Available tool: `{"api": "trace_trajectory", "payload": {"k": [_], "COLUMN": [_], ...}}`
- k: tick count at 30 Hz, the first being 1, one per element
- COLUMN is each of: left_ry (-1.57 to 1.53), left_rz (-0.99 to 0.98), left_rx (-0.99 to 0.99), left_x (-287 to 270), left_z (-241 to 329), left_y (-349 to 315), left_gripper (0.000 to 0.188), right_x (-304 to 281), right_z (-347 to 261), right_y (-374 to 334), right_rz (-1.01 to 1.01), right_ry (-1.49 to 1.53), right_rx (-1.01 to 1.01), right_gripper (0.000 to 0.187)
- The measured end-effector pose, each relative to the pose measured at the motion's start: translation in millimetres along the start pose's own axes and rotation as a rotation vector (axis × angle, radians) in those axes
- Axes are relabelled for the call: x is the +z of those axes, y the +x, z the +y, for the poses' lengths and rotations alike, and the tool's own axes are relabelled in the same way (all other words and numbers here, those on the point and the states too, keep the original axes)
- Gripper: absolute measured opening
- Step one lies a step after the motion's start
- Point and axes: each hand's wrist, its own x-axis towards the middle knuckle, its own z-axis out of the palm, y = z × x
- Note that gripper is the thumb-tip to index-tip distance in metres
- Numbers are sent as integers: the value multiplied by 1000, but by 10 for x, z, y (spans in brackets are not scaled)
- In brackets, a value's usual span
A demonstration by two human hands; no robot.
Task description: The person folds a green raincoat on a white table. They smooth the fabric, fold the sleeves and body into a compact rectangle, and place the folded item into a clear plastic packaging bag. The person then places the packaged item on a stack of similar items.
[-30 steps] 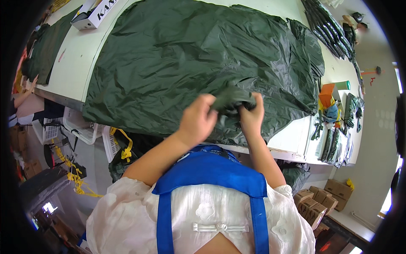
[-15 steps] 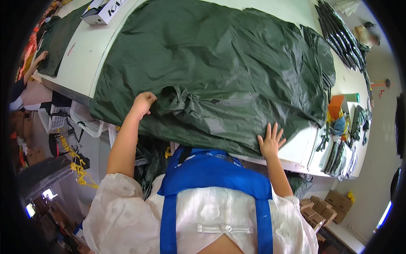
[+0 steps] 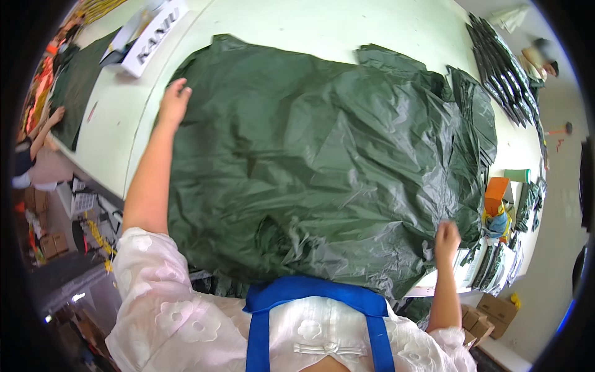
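A large dark green plastic sheet (image 3: 322, 155), creased and shiny, covers much of the white table (image 3: 297, 22). Along its left edge, near the far corner, my left hand (image 3: 175, 104) touches it with the fingers bent and a little apart. My right hand (image 3: 447, 240) is closed at the near right edge; creases run toward it, and the fingers are slightly blurred. Near my body, a crumpled fold (image 3: 279, 239) stands up from the sheet. Folded layers of the same dark green material (image 3: 474, 115) lie at its right side.
A white box (image 3: 149, 43) stands at the far left. Packed dark bags (image 3: 502, 68) lie at the far right. An orange box (image 3: 495, 193) and a green roll (image 3: 517, 175) stand at the right. Another person's hand (image 3: 57, 116) rests on dark material at the left.
My left hand has moved up and left to the sheet's far left edge. My right hand has shifted right and closed. The sheet lies nearer to me, its raised fold flatter.
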Motion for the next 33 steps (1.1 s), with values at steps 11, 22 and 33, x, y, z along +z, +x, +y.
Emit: {"api": "trace_trajectory", "payload": {"k": [11, 22, 33], "left_ry": [501, -657, -883], "left_rz": [-80, -228, -242], "left_rx": [-254, -421, -114], "left_x": [865, -1385, -3271], "left_z": [103, 350, 460], "left_y": [1619, 629, -832], "left_gripper": [58, 34, 47], "right_x": [1060, -345, -2243], "right_z": [-404, 775, 3229], "right_y": [4335, 3539, 1901], "right_rz": [150, 701, 348], "right_ry": [-299, 1178, 1752], "right_rx": [-25, 469, 284], "right_gripper": [76, 26, 32]}}
